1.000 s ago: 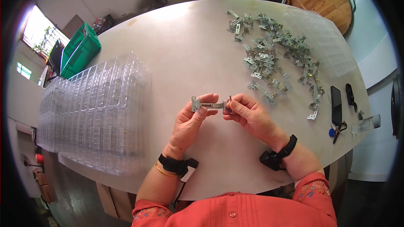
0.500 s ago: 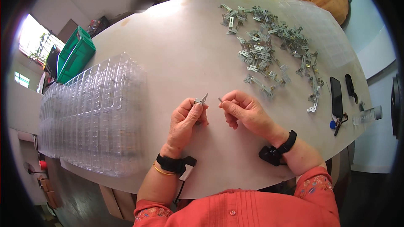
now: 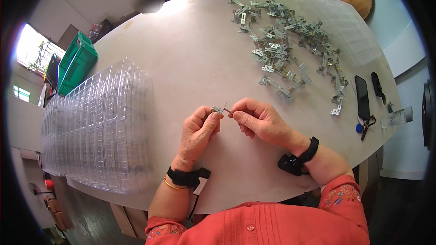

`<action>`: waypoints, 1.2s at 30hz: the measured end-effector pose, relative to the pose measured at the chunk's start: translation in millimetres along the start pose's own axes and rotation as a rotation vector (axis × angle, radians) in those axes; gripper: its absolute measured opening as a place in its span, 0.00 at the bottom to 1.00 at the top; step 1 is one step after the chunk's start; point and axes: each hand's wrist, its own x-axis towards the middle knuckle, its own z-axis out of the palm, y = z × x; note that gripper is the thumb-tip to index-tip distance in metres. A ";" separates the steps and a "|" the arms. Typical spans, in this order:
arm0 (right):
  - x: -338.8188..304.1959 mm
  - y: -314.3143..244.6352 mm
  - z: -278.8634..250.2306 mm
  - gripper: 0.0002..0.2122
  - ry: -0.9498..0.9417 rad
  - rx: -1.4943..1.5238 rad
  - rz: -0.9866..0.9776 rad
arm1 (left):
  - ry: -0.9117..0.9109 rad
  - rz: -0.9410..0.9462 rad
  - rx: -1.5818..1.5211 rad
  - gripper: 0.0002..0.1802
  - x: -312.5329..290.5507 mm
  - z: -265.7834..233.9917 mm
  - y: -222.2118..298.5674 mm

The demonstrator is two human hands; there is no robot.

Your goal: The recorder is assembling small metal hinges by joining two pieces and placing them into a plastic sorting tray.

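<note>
Both hands, left hand (image 3: pixel 198 129) and right hand (image 3: pixel 256 118), are pinched on one small metal hinge (image 3: pixel 220 109), while a large heap of hinges (image 3: pixel 290 45) is left unhandled on the surface (image 3: pixel 181 50).

I see a small metal bracket (image 3: pixel 219 109) held above the pale table top, between the two hands. It is grey and shiny, a short flat strip, and it looks folded, so only its thin edge and one narrow end show to me. It sits a little tilted, one end at the fingertips of the left hand (image 3: pixel 198 132), the other end at the thumb and first finger of the right hand (image 3: pixel 260 119). Its small details I cannot make out.
</note>
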 end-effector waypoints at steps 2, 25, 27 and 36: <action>0.0 -1.3 -0.1 0.08 -0.007 -0.003 0.005 | 0.003 0.004 0.023 0.13 -0.4 0.4 0.4; -3.3 -4.7 2.3 0.04 0.062 -0.110 -0.043 | 0.002 0.029 0.057 0.13 4.0 0.5 -2.2; -3.3 -3.5 1.6 0.04 0.055 -0.110 -0.049 | 0.003 0.045 0.055 0.13 3.7 1.1 -3.0; -4.8 -2.5 0.0 0.04 0.061 -0.131 -0.053 | 0.008 0.055 0.070 0.11 3.6 2.4 -3.2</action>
